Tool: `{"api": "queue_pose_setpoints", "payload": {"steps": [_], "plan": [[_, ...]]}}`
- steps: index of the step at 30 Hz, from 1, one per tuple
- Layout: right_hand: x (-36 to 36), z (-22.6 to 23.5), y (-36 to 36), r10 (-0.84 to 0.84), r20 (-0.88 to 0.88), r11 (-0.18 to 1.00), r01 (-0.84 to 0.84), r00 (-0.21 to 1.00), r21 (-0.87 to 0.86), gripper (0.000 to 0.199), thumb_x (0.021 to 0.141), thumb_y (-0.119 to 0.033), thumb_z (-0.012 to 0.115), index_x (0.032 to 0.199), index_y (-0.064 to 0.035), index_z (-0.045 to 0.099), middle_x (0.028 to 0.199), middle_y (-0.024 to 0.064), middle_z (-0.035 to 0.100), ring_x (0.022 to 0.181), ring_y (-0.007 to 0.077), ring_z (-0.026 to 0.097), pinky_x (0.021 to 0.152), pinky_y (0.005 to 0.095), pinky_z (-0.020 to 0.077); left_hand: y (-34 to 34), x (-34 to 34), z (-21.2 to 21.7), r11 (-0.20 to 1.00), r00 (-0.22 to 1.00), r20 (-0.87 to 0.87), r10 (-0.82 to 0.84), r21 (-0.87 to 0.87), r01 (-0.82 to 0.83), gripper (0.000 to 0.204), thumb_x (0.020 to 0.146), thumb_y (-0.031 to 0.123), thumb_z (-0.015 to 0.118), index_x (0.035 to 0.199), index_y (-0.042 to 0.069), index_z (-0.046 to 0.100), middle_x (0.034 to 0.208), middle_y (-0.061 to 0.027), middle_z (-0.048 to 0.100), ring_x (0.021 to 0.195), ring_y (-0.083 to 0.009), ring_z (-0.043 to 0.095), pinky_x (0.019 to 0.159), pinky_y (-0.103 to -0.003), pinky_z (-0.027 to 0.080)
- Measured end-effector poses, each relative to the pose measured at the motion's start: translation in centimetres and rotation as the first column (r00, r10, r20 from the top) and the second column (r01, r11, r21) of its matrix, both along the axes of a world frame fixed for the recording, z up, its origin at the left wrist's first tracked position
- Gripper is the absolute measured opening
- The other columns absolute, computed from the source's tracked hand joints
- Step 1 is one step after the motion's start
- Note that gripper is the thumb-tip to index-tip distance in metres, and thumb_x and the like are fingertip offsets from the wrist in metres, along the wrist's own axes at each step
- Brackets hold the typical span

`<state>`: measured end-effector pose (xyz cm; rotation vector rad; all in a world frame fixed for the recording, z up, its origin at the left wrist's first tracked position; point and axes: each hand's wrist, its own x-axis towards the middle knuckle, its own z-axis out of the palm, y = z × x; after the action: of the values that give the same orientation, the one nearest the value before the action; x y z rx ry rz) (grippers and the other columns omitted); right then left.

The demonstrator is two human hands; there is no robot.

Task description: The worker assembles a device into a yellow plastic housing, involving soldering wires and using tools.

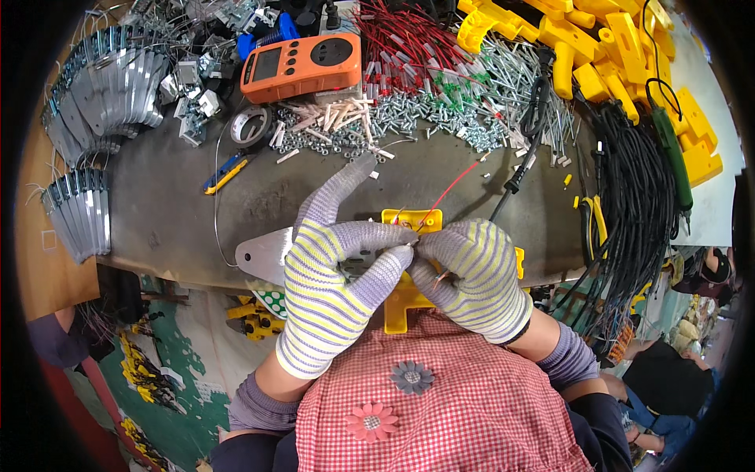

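Both my hands wear striped knit gloves and meet over a yellow plastic part point(403, 303) at the near table edge. My left hand point(334, 271) pinches something small with thumb and middle fingers, its index finger stretched away. My right hand point(472, 275) grips the end of a thin red wire point(452, 187) that runs up and to the right. Under my left hand lies a flat metal plate point(263, 253). The yellow part is mostly hidden by my hands.
An orange meter point(303, 64) sits at the back. Piles of screws point(440, 110), red wires point(405, 35), yellow plastic parts point(605, 47), black cables point(637, 197), stacked metal plates point(110, 94) and a tape roll point(250, 126) surround the grey mat. Another person sits at lower right.
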<state>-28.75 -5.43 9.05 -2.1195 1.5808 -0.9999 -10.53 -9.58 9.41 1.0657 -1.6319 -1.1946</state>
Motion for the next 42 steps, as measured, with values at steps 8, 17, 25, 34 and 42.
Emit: {"api": "queue_pose_setpoints", "payload": {"steps": [8,17,25,34,42], "plan": [[-0.4,0.2,0.2,0.042,-0.060,0.999,-0.044,0.997,-0.030,0.017,0.076,-0.024,0.074,0.083,-0.0107,0.067,0.065,0.0083,0.061,0.059,0.0317,0.061,0.056,0.0449,0.0465,-0.2,0.5,0.0,0.981,0.981,0.177,-0.078,-0.160,0.107,0.015,0.078,0.000,0.074,0.092,0.002,0.073,0.145,-0.0198,0.050,0.108,-0.0206,0.066,0.089,-0.031,0.054],[-2.7,1.0,0.7,0.054,-0.215,0.977,-0.096,0.975,-0.192,0.018,0.078,-0.023,0.078,0.094,-0.0161,0.071,0.065,0.0015,0.060,0.054,0.0237,0.057,0.050,0.0390,0.0434,-1.2,0.0,1.6,0.931,0.920,0.381,-0.096,-0.293,0.219,0.020,0.066,0.019,0.079,0.085,0.012,0.079,0.137,-0.0173,0.058,0.124,-0.0377,0.053,0.107,-0.048,0.039],[-4.8,1.7,0.6,0.231,0.047,0.973,-0.232,0.972,0.016,0.032,0.076,-0.023,0.081,0.101,-0.0090,0.066,0.080,0.0080,0.065,0.069,0.0273,0.064,0.062,0.0376,0.0495,-0.6,-0.4,0.7,0.952,0.954,0.269,-0.132,-0.234,0.198,0.018,0.065,0.017,0.082,0.082,0.013,0.078,0.137,-0.0167,0.058,0.125,-0.0360,0.052,0.105,-0.045,0.041],[-6.2,0.9,0.2,0.344,0.219,0.927,-0.367,0.913,0.074,0.020,0.087,-0.014,0.074,0.105,-0.0063,0.068,0.091,0.0117,0.067,0.084,0.0313,0.066,0.076,0.0395,0.0527,-0.3,-0.9,0.1,0.943,0.944,0.330,-0.025,-0.305,0.132,0.017,0.068,0.011,0.078,0.085,0.012,0.077,0.141,-0.0152,0.054,0.127,-0.0315,0.050,0.099,-0.039,0.045],[-3.9,1.5,1.2,0.016,0.275,0.974,-0.077,0.961,0.211,0.016,0.083,-0.017,0.076,0.094,-0.0072,0.070,0.080,0.0073,0.069,0.072,0.0293,0.066,0.068,0.0390,0.0503,-0.1,-1.1,0.3,0.928,0.929,0.371,0.011,-0.349,0.128,0.018,0.068,0.005,0.077,0.085,0.010,0.075,0.140,-0.0157,0.056,0.127,-0.0299,0.054,0.095,-0.035,0.051]]}}
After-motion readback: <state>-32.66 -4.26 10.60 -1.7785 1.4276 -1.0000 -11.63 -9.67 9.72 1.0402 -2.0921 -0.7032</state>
